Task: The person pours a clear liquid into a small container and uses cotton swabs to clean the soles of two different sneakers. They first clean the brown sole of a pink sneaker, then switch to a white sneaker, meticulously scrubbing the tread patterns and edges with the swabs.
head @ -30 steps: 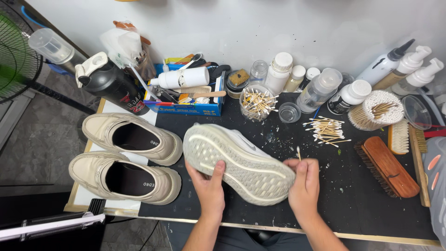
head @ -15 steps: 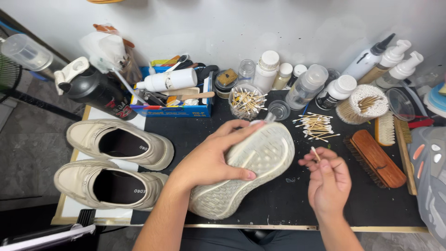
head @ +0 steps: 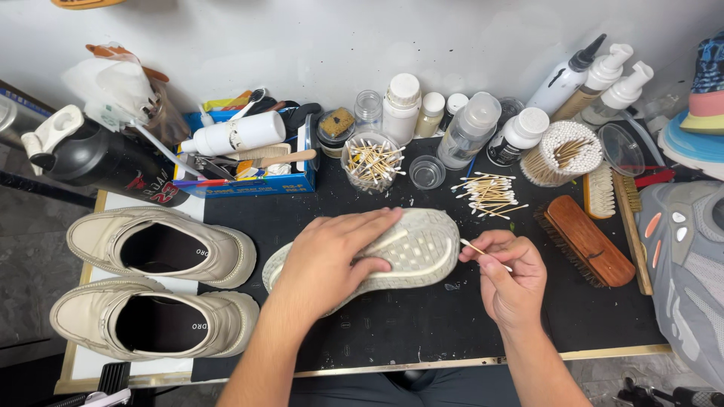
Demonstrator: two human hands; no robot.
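White knit sneaker (head: 407, 252), upturned, pale ridged sole showing, lay on the black work mat (head: 392, 324). Left hand (head: 328, 260) pressed flat on the sole, fingers slightly spread. Right hand (head: 509, 275) pinched a wooden cotton swab (head: 483, 254) at the shoe's toe edge. Behind stood a clear jar of swabs (head: 369, 162); a round tub (head: 562, 151) held more.

Blue cardboard box (head: 253, 185) w/ red-and-white label strip sits at back left of the black mat, crammed w/ tools. Left of it, black plastic bottle (head: 102, 160) lying tilted, red-white logo label on its side. Back centre-right, small dark bottle (head: 515, 137) w/ white cap, black-and-white label, upright just beside the clear bottle (head: 468, 130).
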